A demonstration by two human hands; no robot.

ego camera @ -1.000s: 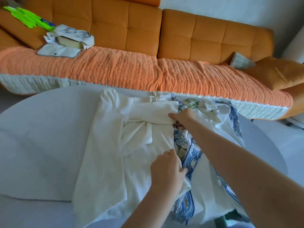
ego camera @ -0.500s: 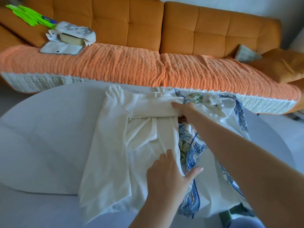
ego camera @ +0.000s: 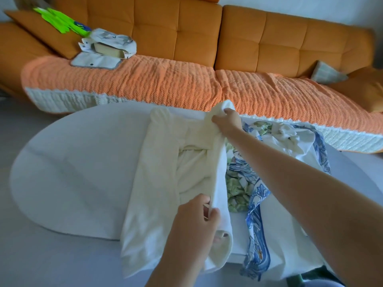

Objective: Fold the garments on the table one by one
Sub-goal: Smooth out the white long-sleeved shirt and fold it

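Observation:
A cream garment [ego camera: 157,175] lies spread on the white oval table [ego camera: 72,162], its right edge lifted. My right hand [ego camera: 227,120] grips that edge at the far end, near the table's back rim. My left hand [ego camera: 196,222] pinches the same edge at the near end. The raised edge runs as a band between both hands. To the right lies a pile of white cloth with blue and green print [ego camera: 257,187], partly under my right forearm.
An orange sofa [ego camera: 186,38] with a ribbed orange cover stands right behind the table. On its left seat lie a pale open pouch [ego camera: 97,61] and bright green items [ego camera: 60,19]. Cushions sit at the far right. Grey floor surrounds the table.
Both hands have closed on the cream garment's right edge and lifted it. My right hand moved up toward the table's far rim, uncovering green printed cloth beneath. The camera view shifted to the left.

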